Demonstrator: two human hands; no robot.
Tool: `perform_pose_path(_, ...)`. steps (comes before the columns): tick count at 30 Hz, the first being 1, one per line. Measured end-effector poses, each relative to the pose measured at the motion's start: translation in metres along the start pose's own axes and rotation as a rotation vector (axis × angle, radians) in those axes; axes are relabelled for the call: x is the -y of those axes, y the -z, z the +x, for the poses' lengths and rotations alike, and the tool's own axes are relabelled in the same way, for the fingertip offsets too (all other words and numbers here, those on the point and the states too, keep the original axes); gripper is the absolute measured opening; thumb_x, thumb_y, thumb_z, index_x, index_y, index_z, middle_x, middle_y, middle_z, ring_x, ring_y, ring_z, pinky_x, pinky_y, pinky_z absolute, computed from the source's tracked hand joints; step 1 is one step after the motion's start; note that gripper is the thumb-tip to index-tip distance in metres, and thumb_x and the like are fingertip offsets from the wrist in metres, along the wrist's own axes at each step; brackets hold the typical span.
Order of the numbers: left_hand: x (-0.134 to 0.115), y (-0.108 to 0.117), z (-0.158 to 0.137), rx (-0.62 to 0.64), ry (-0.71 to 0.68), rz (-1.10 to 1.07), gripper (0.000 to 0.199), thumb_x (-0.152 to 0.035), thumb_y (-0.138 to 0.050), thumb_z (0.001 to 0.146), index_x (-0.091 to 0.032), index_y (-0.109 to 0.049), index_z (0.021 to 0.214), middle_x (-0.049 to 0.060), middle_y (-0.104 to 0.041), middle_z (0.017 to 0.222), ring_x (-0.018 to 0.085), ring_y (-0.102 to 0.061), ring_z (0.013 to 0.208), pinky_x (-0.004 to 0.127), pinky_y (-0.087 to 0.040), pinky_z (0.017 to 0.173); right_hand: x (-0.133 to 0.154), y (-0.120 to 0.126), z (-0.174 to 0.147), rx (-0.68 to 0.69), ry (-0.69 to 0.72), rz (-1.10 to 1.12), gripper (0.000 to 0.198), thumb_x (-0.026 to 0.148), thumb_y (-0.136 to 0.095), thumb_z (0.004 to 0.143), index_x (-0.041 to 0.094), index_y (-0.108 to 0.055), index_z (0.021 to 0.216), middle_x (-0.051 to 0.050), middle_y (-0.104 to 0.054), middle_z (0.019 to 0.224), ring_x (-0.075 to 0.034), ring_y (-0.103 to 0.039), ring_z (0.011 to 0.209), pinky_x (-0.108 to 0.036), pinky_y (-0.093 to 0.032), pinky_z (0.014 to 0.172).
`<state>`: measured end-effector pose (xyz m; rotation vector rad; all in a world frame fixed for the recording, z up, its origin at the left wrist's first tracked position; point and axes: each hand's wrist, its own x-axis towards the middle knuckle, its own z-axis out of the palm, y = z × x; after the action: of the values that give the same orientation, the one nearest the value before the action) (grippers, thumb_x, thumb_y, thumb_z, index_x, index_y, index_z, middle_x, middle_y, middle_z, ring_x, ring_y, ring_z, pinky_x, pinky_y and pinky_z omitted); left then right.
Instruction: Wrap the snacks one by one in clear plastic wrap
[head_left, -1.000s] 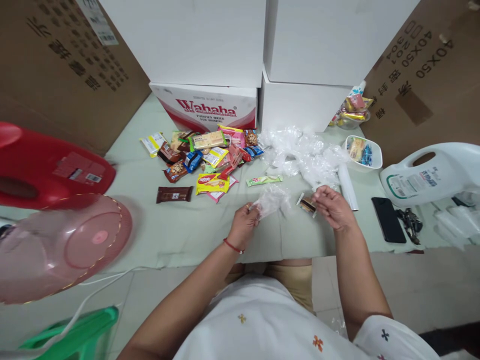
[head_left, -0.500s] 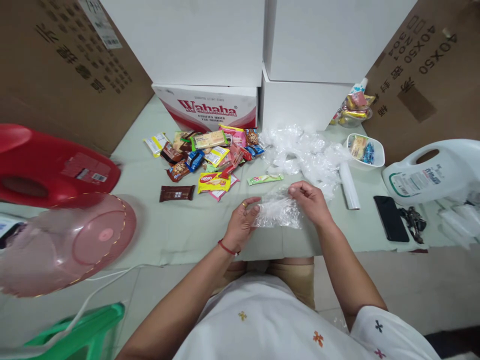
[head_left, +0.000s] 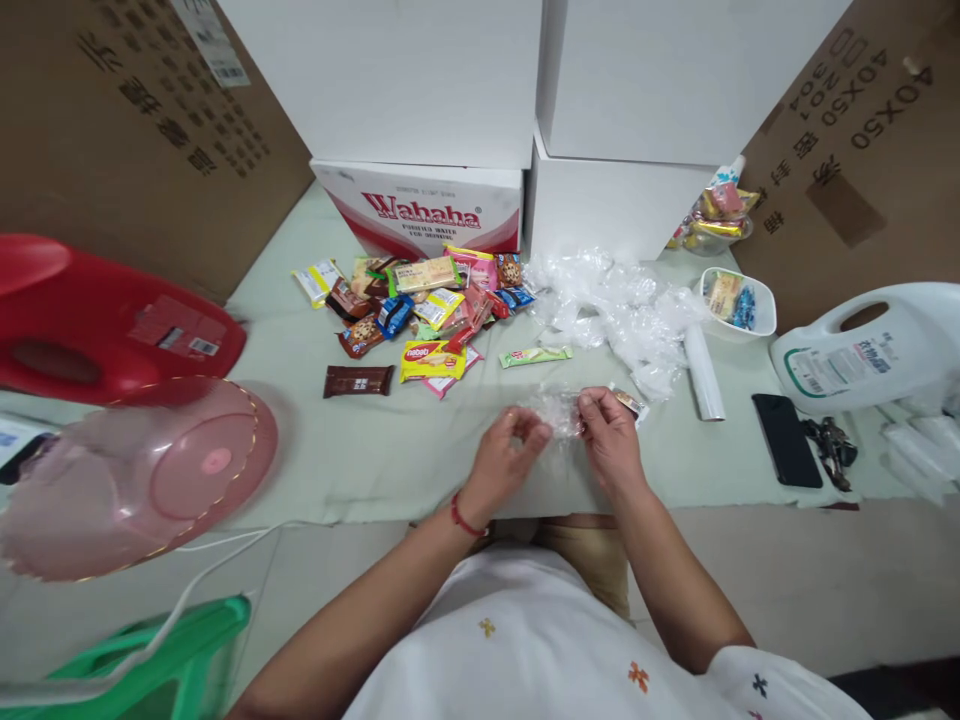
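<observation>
A crumpled piece of clear plastic film (head_left: 556, 410) hangs between my hands above the front of the table. My right hand (head_left: 613, 445) pinches its right side between thumb and fingers. My left hand (head_left: 504, 455), with a red cord on the wrist, has its thumb and fingers curled together at the film's left edge. Just beyond my right fingers lies a small brown and white packet (head_left: 628, 402), partly hidden by the hand. A green snack packet (head_left: 536, 356) lies behind the film, and a heap of clear plastic (head_left: 615, 310) sits farther back.
Wrapped snacks (head_left: 427, 310) are piled at back left, with a brown bar (head_left: 358, 381) in front. On the right are a white roll (head_left: 703, 375), a snack tub (head_left: 739, 335), a phone (head_left: 786, 440), keys and a white jug (head_left: 847, 350). A pink bowl (head_left: 247, 450) stands left.
The film is bunched smaller between my hands, which have drawn closer together. My left hand has moved right, and the small brown packet beside my right hand has come into view.
</observation>
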<state>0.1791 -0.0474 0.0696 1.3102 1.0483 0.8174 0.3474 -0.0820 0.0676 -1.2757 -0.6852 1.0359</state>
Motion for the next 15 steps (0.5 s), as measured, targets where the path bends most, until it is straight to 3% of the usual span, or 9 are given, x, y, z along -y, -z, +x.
perform_pose_path(4, -0.006, -0.013, 0.008, 0.062, 0.110, -0.222, 0.046, -0.056, -0.085, 0.070, -0.017, -0.061, 0.072, -0.002, -0.057, 0.070, 0.011, -0.048, 0.067, 0.025, -0.040, 0.066, 0.003, 0.000, -0.005, -0.025, 0.013, 0.029, 0.035, 0.057, -0.076, 0.085, 0.025, -0.063, 0.087, 0.004, -0.053, 0.065, -0.012, -0.047, 0.058, -0.026, -0.041, 0.058)
perform_pose_path(9, -0.005, 0.012, 0.008, 0.048, 0.202, -0.535, 0.046, -0.050, -0.093, 0.065, -0.018, -0.061, 0.076, -0.004, -0.056, 0.073, 0.008, -0.047, 0.065, 0.020, -0.041, 0.061, 0.010, 0.032, 0.003, -0.119, -0.046, 0.125, 0.041, 0.056, -0.084, 0.076, 0.025, -0.059, 0.084, 0.004, -0.055, 0.073, -0.010, -0.043, 0.055, -0.023, -0.036, 0.049)
perform_pose_path(13, -0.012, 0.030, 0.002, 0.149, 0.219, -0.518, 0.044, -0.045, -0.094, 0.065, -0.017, -0.062, 0.074, 0.003, -0.063, 0.099, 0.012, -0.059, 0.082, 0.026, -0.053, 0.075, 0.007, 0.047, 0.002, -0.109, -0.098, 0.148, 0.038, 0.051, -0.087, 0.074, 0.023, -0.063, 0.084, 0.003, -0.058, 0.080, -0.010, -0.049, 0.064, -0.022, -0.044, 0.054)
perform_pose_path(15, -0.015, 0.035, 0.000, 0.242, 0.210, -0.433, 0.042, -0.047, -0.093, 0.068, -0.017, -0.064, 0.075, 0.004, -0.065, 0.100, 0.014, -0.062, 0.082, 0.029, -0.056, 0.077, 0.007, 0.049, 0.001, -0.147, -0.083, 0.148, 0.038, 0.050, -0.089, 0.073, 0.023, -0.065, 0.084, 0.002, -0.060, 0.087, -0.011, -0.055, 0.073, -0.022, -0.051, 0.062)
